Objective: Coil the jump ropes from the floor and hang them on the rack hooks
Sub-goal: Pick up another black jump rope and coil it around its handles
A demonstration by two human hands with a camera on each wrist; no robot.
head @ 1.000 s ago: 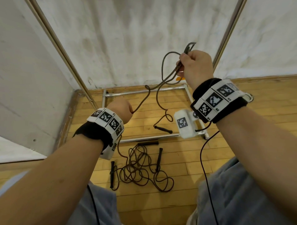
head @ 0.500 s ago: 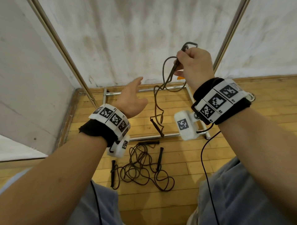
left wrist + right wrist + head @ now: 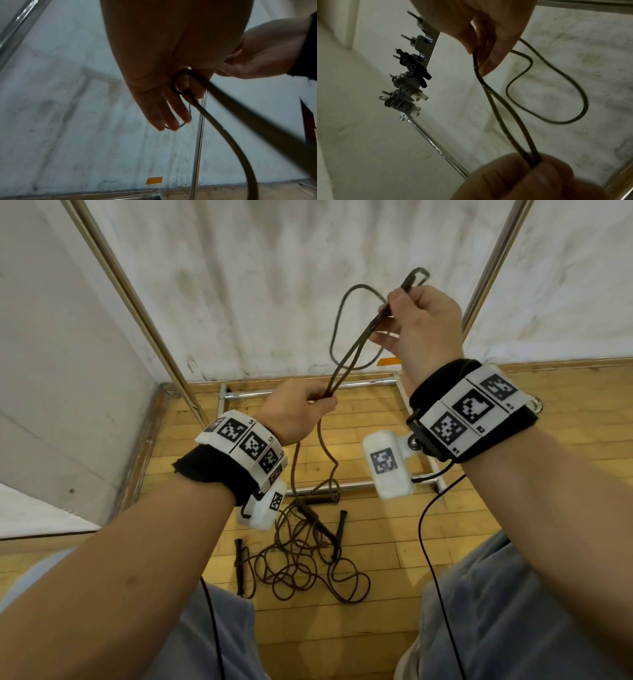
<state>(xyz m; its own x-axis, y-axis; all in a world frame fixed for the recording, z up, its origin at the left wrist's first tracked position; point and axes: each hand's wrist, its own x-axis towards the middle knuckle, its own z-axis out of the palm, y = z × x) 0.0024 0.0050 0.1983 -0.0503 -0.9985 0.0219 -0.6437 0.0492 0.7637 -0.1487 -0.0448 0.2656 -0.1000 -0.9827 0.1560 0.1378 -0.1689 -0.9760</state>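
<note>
The jump rope (image 3: 346, 361) in hand is a thin dark cord, held in the air in front of the wall, above the floor between the person's knees. Two strands run taut and side by side between the hands; a slack loop hangs off the upper grip toward the wall, and the remaining length drops from the lower grip to the floor, where one black handle (image 3: 322, 529) trails over the pile.

The right hand (image 3: 421, 326) is raised and pinches the gathered bends of cord between thumb and fingers, with a short bight standing up above the knuckles. The left hand (image 3: 294, 412) sits lower and nearer the body, fingers and thumb closed on the two strands.

Procedure for this step, judged from the present grip:
- Keep the right hand pinch fixed; it anchors the coil.
- Slide the left hand down the free length, then bring the next turn up to the right hand at the same loop size as the slack loop.
- Lay each turn flat beside the last. A twisted cord will likely kink and spring open.
- Lift the trailing handle clear of the pile before pulling, or it may snag the other ropes.

More jump ropes (image 3: 308, 566) lie tangled on the wooden floor (image 3: 376, 628), just in front of the rack's base rail (image 3: 359, 484). The right wrist view shows the rack hooks (image 3: 412, 39): the lower ones already carry wound ropes (image 3: 406, 86), the upper ones are free.
</note>
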